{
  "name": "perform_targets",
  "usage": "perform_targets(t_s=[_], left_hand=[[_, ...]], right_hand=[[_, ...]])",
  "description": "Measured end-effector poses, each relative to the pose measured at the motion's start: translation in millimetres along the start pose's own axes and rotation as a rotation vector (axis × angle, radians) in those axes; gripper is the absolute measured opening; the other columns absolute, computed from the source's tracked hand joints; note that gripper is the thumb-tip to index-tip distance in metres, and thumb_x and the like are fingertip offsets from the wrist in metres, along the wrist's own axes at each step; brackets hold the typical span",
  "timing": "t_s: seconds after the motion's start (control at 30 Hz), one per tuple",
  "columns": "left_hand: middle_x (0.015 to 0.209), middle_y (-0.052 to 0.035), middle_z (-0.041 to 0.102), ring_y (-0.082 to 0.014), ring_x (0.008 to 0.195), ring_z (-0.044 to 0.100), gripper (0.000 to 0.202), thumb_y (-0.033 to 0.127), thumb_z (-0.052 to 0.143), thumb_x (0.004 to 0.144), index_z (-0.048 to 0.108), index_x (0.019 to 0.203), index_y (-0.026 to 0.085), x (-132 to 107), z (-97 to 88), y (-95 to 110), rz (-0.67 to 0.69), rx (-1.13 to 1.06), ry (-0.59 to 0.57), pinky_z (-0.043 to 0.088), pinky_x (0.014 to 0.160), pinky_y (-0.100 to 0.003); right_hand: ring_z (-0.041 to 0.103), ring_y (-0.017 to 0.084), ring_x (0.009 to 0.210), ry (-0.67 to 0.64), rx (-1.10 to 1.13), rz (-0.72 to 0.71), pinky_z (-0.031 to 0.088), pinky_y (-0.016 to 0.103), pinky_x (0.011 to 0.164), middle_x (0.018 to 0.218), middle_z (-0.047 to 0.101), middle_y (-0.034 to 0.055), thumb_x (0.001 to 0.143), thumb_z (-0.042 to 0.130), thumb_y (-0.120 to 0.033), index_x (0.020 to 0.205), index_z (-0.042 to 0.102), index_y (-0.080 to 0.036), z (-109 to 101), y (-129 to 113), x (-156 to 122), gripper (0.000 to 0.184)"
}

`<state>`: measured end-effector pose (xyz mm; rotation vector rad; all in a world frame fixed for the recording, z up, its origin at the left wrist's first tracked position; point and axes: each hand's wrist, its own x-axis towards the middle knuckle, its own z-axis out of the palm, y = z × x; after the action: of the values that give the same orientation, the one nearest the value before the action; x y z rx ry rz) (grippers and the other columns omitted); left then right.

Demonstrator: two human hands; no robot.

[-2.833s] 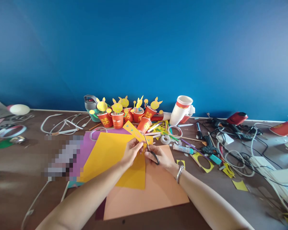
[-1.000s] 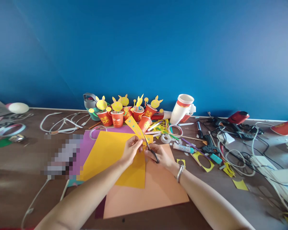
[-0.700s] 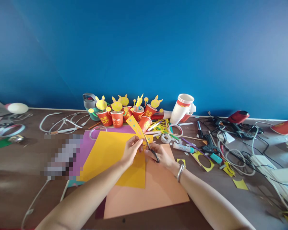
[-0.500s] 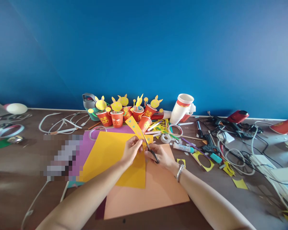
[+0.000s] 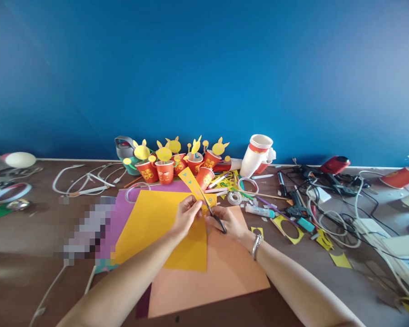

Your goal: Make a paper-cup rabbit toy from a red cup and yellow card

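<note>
Between thumb and fingers, my left hand (image 5: 188,215) pinches a yellow paper strip (image 5: 190,180) with small printed shapes. My right hand (image 5: 229,222) grips the scissors (image 5: 219,221) by their dark handles, the blades lying across the strip and pointing up and to the left. Both hands are close together above a yellow-orange sheet (image 5: 150,222) and a peach sheet (image 5: 207,293). A purple sheet (image 5: 121,211) lies partly under the yellow-orange one. Part of the strip is hidden by the blades and my fingers.
Red paper cups (image 5: 164,171) with yellow rabbit-head cutouts stand behind my hands. Stacked white cups (image 5: 256,156) lean to their right. A tape roll (image 5: 235,197), a glue tube (image 5: 259,211), a black glue gun (image 5: 297,204) and tangled cables (image 5: 344,222) lie at the right.
The camera view has shifted slightly. My hands, the strip and the scissors keep nearly the same places relative to each other.
</note>
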<state>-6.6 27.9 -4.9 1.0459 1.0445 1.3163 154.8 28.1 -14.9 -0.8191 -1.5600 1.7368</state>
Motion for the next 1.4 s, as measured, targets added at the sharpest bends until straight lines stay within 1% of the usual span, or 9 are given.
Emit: perform_targets(t_s=[0.3, 0.43, 0.53, 0.67, 0.9, 1.07, 1.17, 1.3, 1.4], left_hand=[[0.048, 0.0049, 0.051, -0.0075, 0.044, 0.045, 0.028, 0.040, 0.065, 0.075, 0.055, 0.066, 0.016, 1, -2.2, -1, 0.019, 0.017, -0.007, 0.035, 0.044, -0.020], [0.051, 0.0046, 0.051, -0.0073, 0.044, 0.045, 0.027, 0.040, 0.065, 0.076, 0.056, 0.069, 0.016, 1, -4.2, -4, 0.034, 0.037, -0.059, 0.034, 0.044, -0.020], [0.053, 0.0043, 0.051, -0.0069, 0.043, 0.044, 0.026, 0.040, 0.065, 0.076, 0.057, 0.069, 0.016, 2, -4.8, -5, 0.020, 0.032, -0.083, 0.034, 0.042, -0.020], [0.052, 0.0046, 0.050, -0.0069, 0.042, 0.043, 0.027, 0.041, 0.065, 0.075, 0.057, 0.068, 0.016, 1, -4.5, -5, 0.008, 0.025, -0.072, 0.033, 0.042, -0.020], [0.049, 0.0055, 0.050, -0.0068, 0.041, 0.043, 0.030, 0.041, 0.066, 0.074, 0.052, 0.064, 0.017, 1, -3.7, -2, -0.001, 0.028, -0.052, 0.033, 0.042, -0.020], [0.049, 0.0056, 0.050, -0.0068, 0.041, 0.042, 0.028, 0.041, 0.066, 0.073, 0.054, 0.066, 0.017, 1, -2.5, -1, 0.001, 0.011, -0.046, 0.033, 0.042, -0.020], [0.049, 0.0052, 0.050, -0.0073, 0.041, 0.043, 0.028, 0.041, 0.065, 0.073, 0.053, 0.065, 0.017, 0, -2.4, 0, 0.001, 0.016, -0.046, 0.033, 0.042, -0.020], [0.051, 0.0052, 0.048, -0.0071, 0.042, 0.043, 0.029, 0.042, 0.065, 0.074, 0.052, 0.066, 0.017, 1, -3.1, -1, 0.012, 0.057, -0.091, 0.032, 0.043, -0.020], [0.051, 0.0053, 0.048, -0.0072, 0.042, 0.043, 0.031, 0.044, 0.065, 0.074, 0.051, 0.066, 0.017, 1, -3.9, -2, 0.011, 0.068, -0.107, 0.032, 0.042, -0.020]], right_hand=[[0.032, 0.004, 0.039, 0.003, -0.015, 0.016, 0.021, 0.018, 0.036, 0.050, 0.041, -0.0079, 0.076, 0.070, -0.046, 0.076, 0.052, -0.016, -2, 6, 1, 0.035], [0.035, 0.005, 0.039, -0.028, 0.035, 0.014, 0.023, 0.019, 0.035, 0.053, 0.046, -0.0064, 0.076, 0.068, -0.050, 0.082, 0.055, -0.016, -3, 7, 0, 0.037], [0.034, 0.005, 0.040, -0.023, 0.041, 0.017, 0.023, 0.019, 0.036, 0.053, 0.045, -0.0065, 0.076, 0.068, -0.050, 0.083, 0.055, -0.016, -3, 5, 0, 0.037], [0.031, 0.004, 0.039, 0.004, -0.004, 0.053, 0.021, 0.019, 0.035, 0.052, 0.043, -0.0070, 0.074, 0.071, -0.049, 0.078, 0.055, -0.016, -3, 2, 1, 0.038], [0.031, 0.004, 0.041, 0.025, -0.011, 0.033, 0.021, 0.019, 0.037, 0.054, 0.042, -0.0070, 0.073, 0.072, -0.043, 0.076, 0.053, -0.016, -3, 2, 2, 0.033], [0.031, 0.003, 0.041, 0.035, -0.031, 0.041, 0.021, 0.019, 0.038, 0.051, 0.040, -0.0079, 0.073, 0.073, -0.041, 0.072, 0.052, -0.016, -2, -7, 0, 0.033], [0.032, 0.004, 0.040, 0.028, -0.028, 0.051, 0.022, 0.018, 0.037, 0.050, 0.041, -0.0081, 0.074, 0.072, -0.042, 0.074, 0.053, -0.016, -1, -8, -1, 0.032], [0.036, 0.005, 0.038, -0.001, 0.020, 0.061, 0.025, 0.018, 0.035, 0.050, 0.046, -0.0072, 0.074, 0.071, -0.045, 0.080, 0.056, -0.016, -2, -4, -1, 0.033], [0.037, 0.005, 0.039, 0.006, 0.017, 0.061, 0.025, 0.018, 0.035, 0.054, 0.049, -0.0059, 0.074, 0.071, -0.045, 0.080, 0.057, -0.015, -3, -3, 0, 0.033]])
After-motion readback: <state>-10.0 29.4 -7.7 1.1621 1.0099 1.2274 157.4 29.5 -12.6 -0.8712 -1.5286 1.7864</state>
